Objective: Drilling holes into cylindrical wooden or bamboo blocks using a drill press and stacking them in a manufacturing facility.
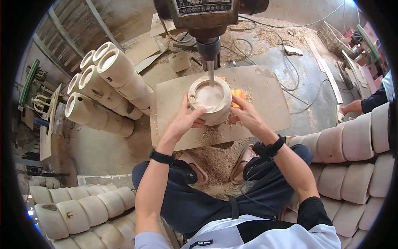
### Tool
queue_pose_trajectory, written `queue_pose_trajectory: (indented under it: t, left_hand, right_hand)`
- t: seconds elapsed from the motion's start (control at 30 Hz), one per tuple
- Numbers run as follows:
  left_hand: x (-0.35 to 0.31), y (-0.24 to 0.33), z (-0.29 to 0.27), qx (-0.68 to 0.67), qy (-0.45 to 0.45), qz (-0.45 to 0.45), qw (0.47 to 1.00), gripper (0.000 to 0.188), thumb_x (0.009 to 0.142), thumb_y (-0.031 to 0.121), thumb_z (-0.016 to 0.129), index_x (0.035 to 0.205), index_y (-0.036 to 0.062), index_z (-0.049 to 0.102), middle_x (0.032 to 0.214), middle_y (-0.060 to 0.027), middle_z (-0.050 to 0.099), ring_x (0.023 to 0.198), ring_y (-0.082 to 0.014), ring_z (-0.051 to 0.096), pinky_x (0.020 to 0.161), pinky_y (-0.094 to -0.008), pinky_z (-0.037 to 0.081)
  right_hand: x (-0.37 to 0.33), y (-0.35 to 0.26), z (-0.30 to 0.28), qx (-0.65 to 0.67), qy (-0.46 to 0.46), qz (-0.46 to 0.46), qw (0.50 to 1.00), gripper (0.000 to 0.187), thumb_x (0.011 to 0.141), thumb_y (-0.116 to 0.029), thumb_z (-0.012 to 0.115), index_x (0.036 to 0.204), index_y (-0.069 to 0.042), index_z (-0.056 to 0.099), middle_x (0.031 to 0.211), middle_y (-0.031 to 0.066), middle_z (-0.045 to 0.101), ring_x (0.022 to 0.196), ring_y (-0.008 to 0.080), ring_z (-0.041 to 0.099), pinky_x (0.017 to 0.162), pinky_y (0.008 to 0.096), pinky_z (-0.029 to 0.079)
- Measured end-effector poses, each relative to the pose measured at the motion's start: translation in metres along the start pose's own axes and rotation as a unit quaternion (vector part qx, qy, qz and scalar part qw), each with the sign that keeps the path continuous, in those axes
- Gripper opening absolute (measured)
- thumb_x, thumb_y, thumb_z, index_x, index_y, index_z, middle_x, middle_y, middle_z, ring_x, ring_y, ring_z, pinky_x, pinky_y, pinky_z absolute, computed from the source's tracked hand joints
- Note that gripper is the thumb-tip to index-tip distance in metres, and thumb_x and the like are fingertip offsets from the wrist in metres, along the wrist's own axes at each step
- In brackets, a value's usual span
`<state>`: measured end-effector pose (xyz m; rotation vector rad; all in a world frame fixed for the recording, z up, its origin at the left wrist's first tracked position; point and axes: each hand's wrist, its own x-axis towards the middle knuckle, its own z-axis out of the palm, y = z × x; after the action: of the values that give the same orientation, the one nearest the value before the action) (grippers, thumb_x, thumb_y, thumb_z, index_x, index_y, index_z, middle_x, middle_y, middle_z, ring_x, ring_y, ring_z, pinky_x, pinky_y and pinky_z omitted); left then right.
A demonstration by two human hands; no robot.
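In the head view, the wooden pot [209,101] stands on the tabletop [170,91], directly below the drill bit [211,72]. The left hand [185,117] is part-open, curved round the pot's near-left side with its thumb at the rim; the right hand [250,117] is half-curled against the right wall. This two-sided hold probably steadies the pot and keeps fingers off the bit. Wood shavings [213,135] lie in front. Some fingertips are hidden by the pot, as is part of an orange patch [236,97]. Whether the bit touches wood cannot be told. The machine's top is cut off.
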<state>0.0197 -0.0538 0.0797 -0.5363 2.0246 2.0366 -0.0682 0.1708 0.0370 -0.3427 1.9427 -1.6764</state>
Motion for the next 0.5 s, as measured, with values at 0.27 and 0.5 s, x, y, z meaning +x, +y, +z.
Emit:
queue_pose_trajectory:
  t: [0.27, 0.5]
  left_hand:
    - [0.02, -0.034, 0.017, 0.002, 0.026, 0.156, 0.987, 0.124, 0.062, -0.003, 0.087, 0.153, 0.0061, 0.003, 0.152, -0.0152, 0.028, 0.138, -0.0256, 0.034, 0.113, -0.0358, 0.035]
    - [0.035, -0.044, 0.002, 0.045, 0.036, 0.175, 0.983, 0.124, 0.065, 0.001, 0.087, 0.154, 0.0053, 0.001, 0.15, -0.0167, 0.032, 0.124, -0.0271, 0.051, 0.096, -0.0348, 0.051]
  right_hand:
    - [0.021, -0.144, -0.134, -0.091, 0.034, -0.133, 0.986, 0.049, 0.099, -0.04, 0.052, 0.135, -0.006, 0.053, 0.119, 0.0107, 0.066, 0.105, 0.0181, 0.064, 0.087, 0.0347, 0.052]
    - [0.032, -0.305, -0.146, -0.08, 0.071, -0.319, 0.942, 0.047, 0.1, -0.035, 0.051, 0.13, 0.001, 0.05, 0.115, 0.0176, 0.064, 0.1, 0.0275, 0.065, 0.085, 0.0388, 0.054]
